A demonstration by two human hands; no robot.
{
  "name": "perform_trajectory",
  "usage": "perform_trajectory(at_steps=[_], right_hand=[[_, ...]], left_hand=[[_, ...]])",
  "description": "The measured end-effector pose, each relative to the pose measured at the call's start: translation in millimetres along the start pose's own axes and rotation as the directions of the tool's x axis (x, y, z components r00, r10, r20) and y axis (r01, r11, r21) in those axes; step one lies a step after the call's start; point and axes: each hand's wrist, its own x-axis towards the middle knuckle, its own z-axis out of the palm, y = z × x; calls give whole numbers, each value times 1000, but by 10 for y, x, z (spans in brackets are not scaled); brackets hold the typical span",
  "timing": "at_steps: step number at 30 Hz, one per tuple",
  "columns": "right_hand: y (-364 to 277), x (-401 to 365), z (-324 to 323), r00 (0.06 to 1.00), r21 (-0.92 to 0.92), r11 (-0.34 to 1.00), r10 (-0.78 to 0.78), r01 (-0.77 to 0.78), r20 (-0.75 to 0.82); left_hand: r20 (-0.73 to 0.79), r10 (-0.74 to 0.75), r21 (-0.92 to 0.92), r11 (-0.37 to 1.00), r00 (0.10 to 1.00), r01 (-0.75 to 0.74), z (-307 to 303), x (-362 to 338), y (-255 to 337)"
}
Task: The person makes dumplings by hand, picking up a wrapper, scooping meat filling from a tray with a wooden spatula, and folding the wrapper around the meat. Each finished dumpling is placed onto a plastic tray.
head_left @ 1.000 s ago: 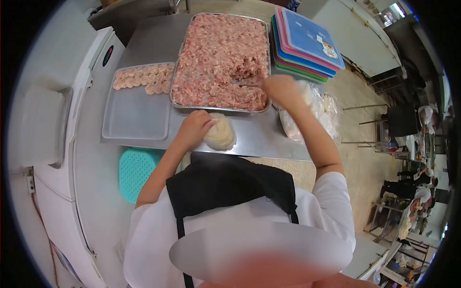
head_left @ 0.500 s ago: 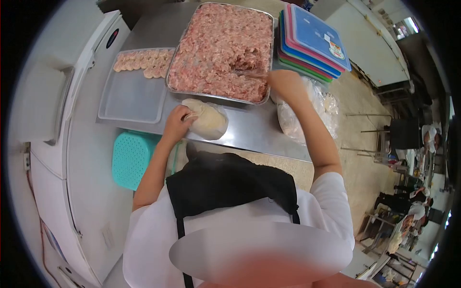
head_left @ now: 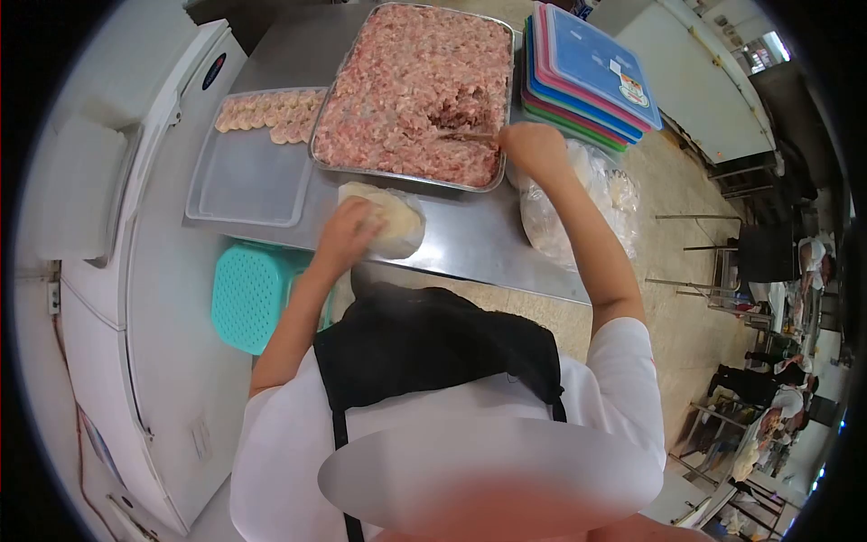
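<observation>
A large metal tray (head_left: 415, 81) full of ground meat stands on the steel table, with a hollow dug near its right side. My right hand (head_left: 533, 149) is at the tray's right rim, closed round the handle of a thin utensil (head_left: 470, 136) whose far end lies in the meat by the hollow. My left hand (head_left: 350, 228) rests on the left part of a stack of pale round wrappers (head_left: 397, 228) in clear plastic; its fingers are blurred. To the left, a translucent tray (head_left: 248, 185) bears rows of small filled dumplings (head_left: 271, 116) along its far side.
Stacked coloured lids (head_left: 591, 68) stand right of the meat tray. Nearer me is a clear plastic bag (head_left: 564, 217) with pale contents. A turquoise basket (head_left: 244, 298) sits below the table's left edge, beside a white fridge (head_left: 172, 271). People (head_left: 768, 379) are far off at right.
My left hand has moved over the wrapper stack, its fingers now on top rather than pinching the left edge. My right hand has shifted slightly, still on the utensil.
</observation>
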Motion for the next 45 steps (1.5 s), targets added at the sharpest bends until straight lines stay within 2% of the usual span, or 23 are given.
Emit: perform_trajectory(at_steps=[3, 4, 7, 9, 10, 13, 14, 16, 17, 18, 19, 20, 22, 25, 29, 31, 32, 35, 38, 41, 42, 44, 45], right_hand=[[185, 127, 17, 993, 48, 998, 32, -27, -112], [157, 136, 8, 995, 44, 999, 13, -9, -95], [-138, 86, 89, 997, 18, 999, -36, 37, -68], [-473, 73, 186, 992, -20, 997, -78, 77, -98], [-477, 34, 13, 981, -25, 990, -143, 141, -130], [-164, 87, -201, 997, -62, 997, -54, 50, -55], [-72, 96, -158, 993, -124, 991, -58, 45, -101], [-103, 116, -26, 996, -136, 991, 2, -15, -93], [-133, 106, 22, 996, -138, 989, 37, -48, -85], [-199, 115, 90, 995, -106, 994, 8, -18, -96], [-337, 123, 121, 994, -73, 997, -20, 12, -108], [-450, 103, 132, 992, -41, 998, -45, 40, -121], [-541, 56, 86, 996, 5, 999, 37, -37, -82], [-693, 19, 140, 985, 94, 982, 170, -166, -41], [-902, -33, 122, 943, 251, 912, 332, -325, 15], [-1038, -45, -6, 916, 320, 863, 397, -392, 54], [-1105, -53, -57, 901, 352, 833, 428, -426, 75], [-1235, -87, -16, 891, 419, 791, 434, -447, 133], [-1190, -117, 117, 891, 589, 679, 416, -437, 182], [-1119, -144, 73, 859, 807, 321, 314, -496, 403], [-1101, -150, 36, 834, 835, 161, 290, -526, 470], [-1116, -147, -183, 782, 807, -171, 202, -565, 590], [-1120, -126, -191, 804, 831, -203, 217, -517, 553]], left_hand=[[164, 102, 114, 986, 981, -121, 142, 30, 57], [135, 106, 91, 989, 985, -119, 136, 42, 97], [137, -86, -235, 965, 987, 117, 103, 82, -64], [159, -304, -454, 822, 939, 344, 134, 100, -322], [195, -407, -547, 710, 892, 443, 134, 98, -405], [85, -253, -484, 835, 964, 262, -144, 258, -39], [102, -229, -469, 847, 968, 250, -171, 282, -81], [138, -191, -442, 866, 972, 233, -220, 311, -136], [126, -89, -247, 962, 988, 118, -258, 322, -130], [135, 19, -38, 999, 991, -14, -307, 346, -127], [166, 123, 169, 974, 978, -151, -353, 362, -115], [189, 249, 163, 946, 950, -280, -298, 340, -203], [211, 493, 147, 838, 844, -526, -152, 366, -336], [195, 425, 110, 886, 884, -450, -121, 249, -217], [231, 406, 2, 909, 884, -418, -109, 341, -419], [276, 142, -222, 972, 951, -81, -147, 404, -425], [324, 10, -319, 942, 946, 99, -203, 453, -361], [298, -42, -301, 944, 954, 135, -380, 609, -122], [287, -5, -268, 960, 958, 85, -337, 706, -270], [171, 63, -398, 917, 983, 11, -313, 838, -384], [179, -86, -568, 805, 980, 174, -288, 907, -409], [283, -354, -807, 414, 891, 421, -229, 1065, -385], [327, -353, -875, 237, 876, 422, -210, 1152, -356]])
